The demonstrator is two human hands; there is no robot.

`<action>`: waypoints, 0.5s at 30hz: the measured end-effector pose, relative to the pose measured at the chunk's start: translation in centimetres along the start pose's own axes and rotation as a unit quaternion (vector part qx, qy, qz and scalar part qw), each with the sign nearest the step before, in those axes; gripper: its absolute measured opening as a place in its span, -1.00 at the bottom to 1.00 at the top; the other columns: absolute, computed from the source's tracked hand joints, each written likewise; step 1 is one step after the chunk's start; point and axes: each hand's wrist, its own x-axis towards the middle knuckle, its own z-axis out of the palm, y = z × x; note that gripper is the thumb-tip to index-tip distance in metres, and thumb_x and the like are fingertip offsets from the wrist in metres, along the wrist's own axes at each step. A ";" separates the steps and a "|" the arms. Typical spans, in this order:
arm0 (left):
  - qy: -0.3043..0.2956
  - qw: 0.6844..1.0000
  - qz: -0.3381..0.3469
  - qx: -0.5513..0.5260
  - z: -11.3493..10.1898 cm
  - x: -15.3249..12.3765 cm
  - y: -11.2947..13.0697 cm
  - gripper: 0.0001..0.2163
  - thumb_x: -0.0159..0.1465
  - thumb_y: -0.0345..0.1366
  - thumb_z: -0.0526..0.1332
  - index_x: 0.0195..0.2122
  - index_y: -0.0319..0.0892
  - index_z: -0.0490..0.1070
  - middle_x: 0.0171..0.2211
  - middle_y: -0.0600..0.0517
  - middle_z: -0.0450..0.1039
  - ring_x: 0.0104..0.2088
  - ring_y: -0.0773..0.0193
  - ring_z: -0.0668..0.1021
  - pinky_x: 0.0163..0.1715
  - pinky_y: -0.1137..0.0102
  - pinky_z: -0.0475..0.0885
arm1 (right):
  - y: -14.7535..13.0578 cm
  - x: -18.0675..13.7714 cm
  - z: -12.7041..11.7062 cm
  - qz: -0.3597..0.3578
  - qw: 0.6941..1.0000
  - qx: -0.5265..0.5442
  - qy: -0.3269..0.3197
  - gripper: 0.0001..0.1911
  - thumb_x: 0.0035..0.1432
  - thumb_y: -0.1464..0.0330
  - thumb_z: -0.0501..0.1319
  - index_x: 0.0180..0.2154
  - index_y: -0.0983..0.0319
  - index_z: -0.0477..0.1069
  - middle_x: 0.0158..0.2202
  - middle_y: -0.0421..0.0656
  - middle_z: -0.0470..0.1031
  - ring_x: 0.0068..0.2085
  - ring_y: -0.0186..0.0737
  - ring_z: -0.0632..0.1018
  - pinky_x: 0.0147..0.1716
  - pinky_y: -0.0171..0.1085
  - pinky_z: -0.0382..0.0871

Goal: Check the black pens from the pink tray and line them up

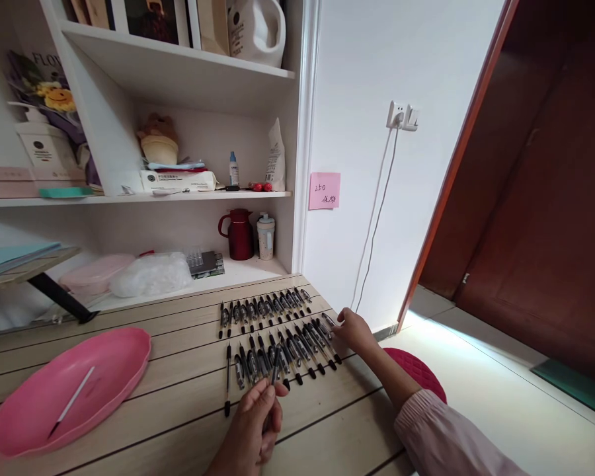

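Note:
My left hand [258, 418] is closed around a dark pen or pen part [276, 365], which points up and away over the front row. At the right end of that row, my right hand [356, 332] has its fingers curled in a pinch at a pen cap [328, 320]. Black pens and loose caps lie side by side in a front row [305, 344] and a back row [260, 309]. One capless pen [228, 380] lies at the front row's left end, its black end toward me.
A pink plate [123, 380] at the left holds a white stick-like pen [74, 400]. Behind the wooden table [178, 403] stand white shelves with a red jug [240, 235] and a cup [266, 236]. A red round seat [416, 373] is at the right.

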 end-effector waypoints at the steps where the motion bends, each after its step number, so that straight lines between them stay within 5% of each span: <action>1: -0.006 1.000 -0.003 0.006 0.0 0.0 0.0 -0.69 0.10 -0.03 0.14 -0.31 -0.18 0.24 -0.66 0.22 0.19 -0.79 0.61 -0.03 -0.78 0.58 -0.24 | 0.0 0.0 0.1 0.000 1.000 0.000 0.001 -0.80 -0.11 0.45 0.16 -0.33 0.27 0.33 -0.30 -0.04 0.45 -0.29 -0.18 0.43 -0.41 -0.32 0.18; 9: -0.042 0.998 -0.003 0.054 -0.2 0.1 -0.1 -0.69 0.15 -0.04 0.06 -0.31 -0.21 0.28 -0.66 0.20 0.21 -0.80 0.60 -0.02 -0.78 0.55 -0.23 | 0.2 -1.0 -1.2 -0.012 0.999 0.046 -0.012 -0.78 -0.11 0.51 0.11 -0.32 0.30 0.40 -0.38 -0.05 0.46 -0.36 -0.21 0.42 -0.41 -0.29 0.20; 12: -0.042 0.997 0.008 0.068 -0.1 -0.2 0.0 -0.71 0.18 -0.07 0.03 -0.30 -0.22 0.28 -0.67 0.20 0.20 -0.79 0.60 -0.03 -0.77 0.55 -0.22 | -1.6 -2.4 -1.6 -0.032 0.986 0.148 -0.070 -0.82 -0.03 0.42 0.10 -0.33 0.26 0.43 -0.52 -0.17 0.42 -0.50 -0.32 0.39 -0.51 -0.33 0.19; 15: -0.037 0.996 0.022 0.075 -0.2 -0.3 0.1 -0.71 0.18 -0.08 0.03 -0.30 -0.23 0.28 -0.68 0.20 0.19 -0.79 0.59 -0.03 -0.77 0.54 -0.20 | -5.0 -4.3 -1.3 -0.053 0.888 0.414 -0.192 -0.85 -0.06 0.34 0.21 -0.37 0.24 0.42 -0.54 -0.25 0.37 -0.56 -0.42 0.33 -0.59 -0.38 0.15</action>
